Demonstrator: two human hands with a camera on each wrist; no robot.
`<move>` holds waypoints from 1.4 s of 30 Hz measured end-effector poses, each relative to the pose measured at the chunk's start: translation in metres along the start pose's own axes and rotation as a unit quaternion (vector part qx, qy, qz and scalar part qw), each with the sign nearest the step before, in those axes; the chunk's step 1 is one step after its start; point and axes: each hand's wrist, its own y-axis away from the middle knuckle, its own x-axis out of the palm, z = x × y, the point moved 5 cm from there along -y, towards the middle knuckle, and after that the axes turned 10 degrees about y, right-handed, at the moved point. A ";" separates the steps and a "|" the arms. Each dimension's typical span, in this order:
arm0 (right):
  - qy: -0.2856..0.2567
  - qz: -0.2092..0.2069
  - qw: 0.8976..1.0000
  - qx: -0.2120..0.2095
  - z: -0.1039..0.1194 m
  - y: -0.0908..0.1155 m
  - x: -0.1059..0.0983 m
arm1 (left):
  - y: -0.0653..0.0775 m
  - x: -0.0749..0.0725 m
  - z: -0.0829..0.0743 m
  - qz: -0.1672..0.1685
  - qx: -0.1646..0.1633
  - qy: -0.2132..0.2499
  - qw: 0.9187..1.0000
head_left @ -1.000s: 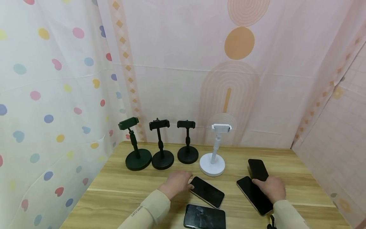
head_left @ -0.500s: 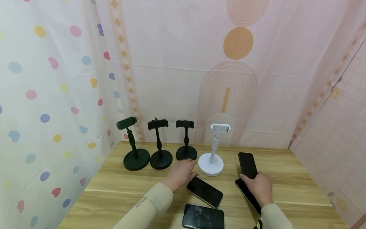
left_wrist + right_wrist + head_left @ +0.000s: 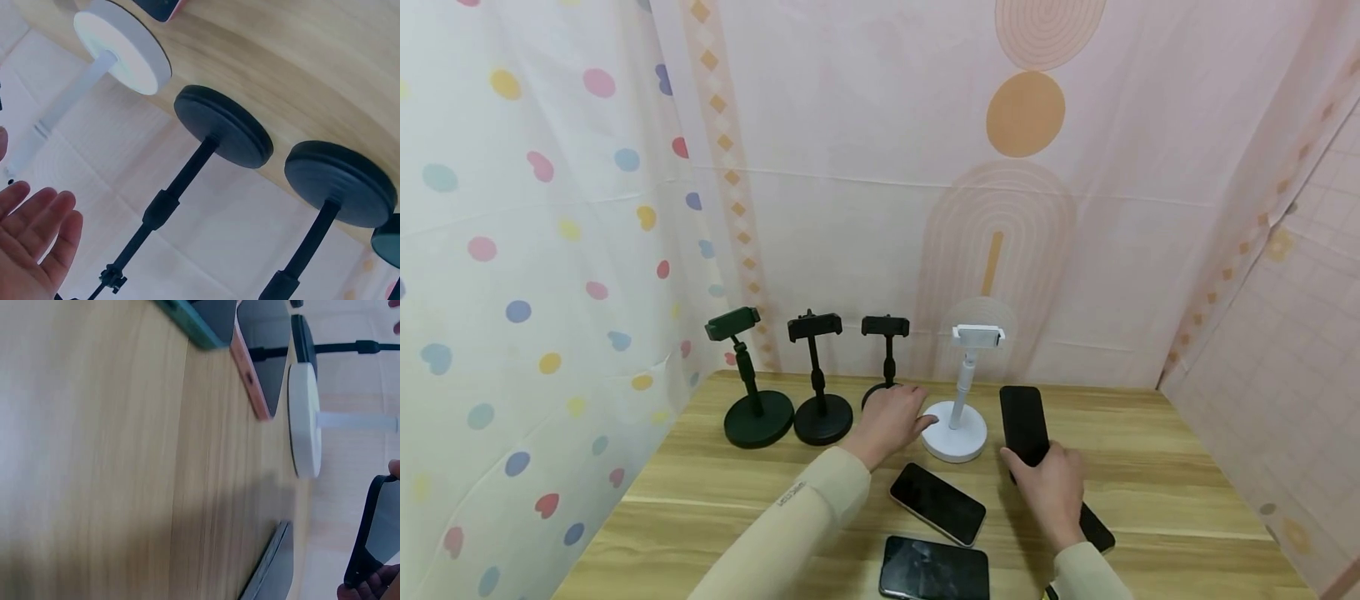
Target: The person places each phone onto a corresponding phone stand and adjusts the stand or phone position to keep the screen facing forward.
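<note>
The right hand (image 3: 1051, 487) grips a black smartphone (image 3: 1024, 421) by its sides, raised above the bench (image 3: 700, 508) just right of the white phone stand (image 3: 955, 433). Another smartphone (image 3: 1097, 527) lies beneath that hand, partly hidden. The left hand (image 3: 891, 423) holds nothing, fingers loosely extended near the white stand, covering part of a black phone stand's (image 3: 887, 327) base. Nearer the wearer lie a pink-edged phone (image 3: 937, 504), slanted, and a green-edged phone (image 3: 934, 568).
</note>
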 end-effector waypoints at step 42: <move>-0.082 -0.088 0.993 -0.019 0.041 -0.003 -0.029 | -0.090 -0.028 -0.021 -0.106 0.113 -0.164 0.974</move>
